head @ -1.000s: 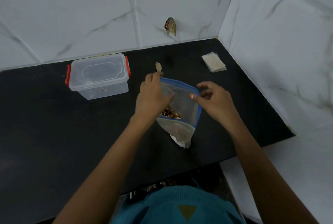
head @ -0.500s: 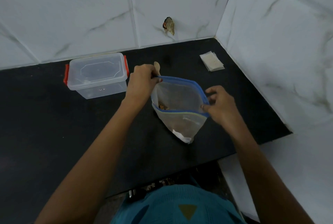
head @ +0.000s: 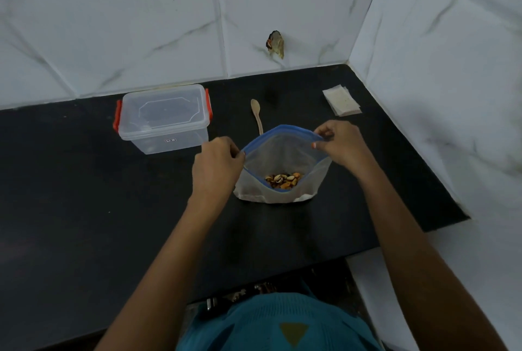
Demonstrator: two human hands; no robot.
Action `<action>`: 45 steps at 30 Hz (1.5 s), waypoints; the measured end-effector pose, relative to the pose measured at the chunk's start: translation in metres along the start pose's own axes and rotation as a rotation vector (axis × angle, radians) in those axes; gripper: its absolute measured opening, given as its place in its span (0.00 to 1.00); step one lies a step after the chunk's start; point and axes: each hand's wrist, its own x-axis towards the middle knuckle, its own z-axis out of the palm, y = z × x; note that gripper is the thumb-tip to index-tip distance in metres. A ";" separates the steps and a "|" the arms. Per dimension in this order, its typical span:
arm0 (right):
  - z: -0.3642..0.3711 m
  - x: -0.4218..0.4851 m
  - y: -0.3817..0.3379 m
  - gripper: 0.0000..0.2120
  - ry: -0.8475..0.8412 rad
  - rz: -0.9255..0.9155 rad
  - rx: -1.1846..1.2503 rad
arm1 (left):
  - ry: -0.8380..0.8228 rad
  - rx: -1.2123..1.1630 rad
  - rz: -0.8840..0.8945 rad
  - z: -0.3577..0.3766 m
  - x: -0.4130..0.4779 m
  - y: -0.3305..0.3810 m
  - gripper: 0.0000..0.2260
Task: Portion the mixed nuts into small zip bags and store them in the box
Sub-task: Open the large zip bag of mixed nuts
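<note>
Left grip (head: 217,164) and right grip (head: 339,144) pinch opposite ends of the blue-rimmed translucent plastic zip bag (head: 282,153), holding its mouth wide over the mixed nuts (head: 284,180) at its bottom, apparently for scooping, on the black desk (head: 84,209) near the clear red-clasped plastic box (head: 163,116) and small wooden spoon (head: 256,113).

One camera on my head looks forward and steeply down, close over the black counter (head: 84,209); zip bag (head: 282,153) mid-frame, tiled wall corner (head: 364,40) upper right, edges apparently bowed.

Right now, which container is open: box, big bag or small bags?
The blue-rimmed big bag, held wide by left hand and right hand; the box has its lid on, the small bags lie flat.
</note>
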 end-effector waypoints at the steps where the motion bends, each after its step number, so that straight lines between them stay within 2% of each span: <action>1: 0.002 -0.002 0.002 0.14 0.015 0.003 0.026 | 0.008 -0.003 -0.004 0.001 -0.001 -0.001 0.07; 5: -0.001 -0.019 0.015 0.18 0.165 0.104 0.102 | 0.053 -0.019 0.025 0.002 -0.003 -0.003 0.09; 10: 0.000 -0.033 0.019 0.00 0.143 0.147 0.262 | 0.009 -0.109 0.021 0.006 -0.006 -0.003 0.07; 12: -0.001 -0.033 0.017 0.01 0.118 0.150 0.279 | -0.051 -0.181 0.002 0.007 -0.006 -0.001 0.06; 15: -0.005 -0.031 0.017 0.04 0.061 0.201 0.308 | -0.188 -0.520 -0.176 0.004 -0.003 -0.001 0.07; 21: -0.009 -0.026 0.028 0.05 -0.168 0.420 0.728 | -0.396 -1.083 -0.584 0.006 0.004 -0.010 0.06; 25: -0.005 -0.021 0.044 0.06 -0.222 0.533 1.040 | -0.449 -1.436 -0.767 0.012 0.006 -0.021 0.07; 28: 0.001 -0.022 0.051 0.07 -0.232 0.580 1.240 | -0.439 -1.588 -0.851 0.017 0.008 -0.030 0.08; 31: 0.006 -0.023 0.053 0.08 -0.238 0.605 1.391 | -0.476 -1.633 -0.885 0.024 0.005 -0.031 0.09; 33: 0.006 -0.023 0.055 0.08 -0.241 0.602 1.410 | -0.502 -1.612 -0.889 0.027 0.003 -0.028 0.10; 38: 0.004 -0.023 0.054 0.08 -0.230 0.531 1.182 | -0.442 -1.498 -0.752 0.020 0.009 -0.024 0.09; 41: 0.003 -0.025 0.050 0.03 -0.174 0.474 1.011 | -0.449 -1.439 -0.689 0.018 0.010 -0.028 0.05; 43: 0.003 -0.025 0.051 0.03 -0.164 0.495 1.022 | -0.467 -1.445 -0.667 0.018 0.008 -0.031 0.06; 45: 0.004 -0.025 0.054 0.03 -0.191 0.572 1.165 | -0.458 -1.468 -0.668 0.019 0.007 -0.032 0.07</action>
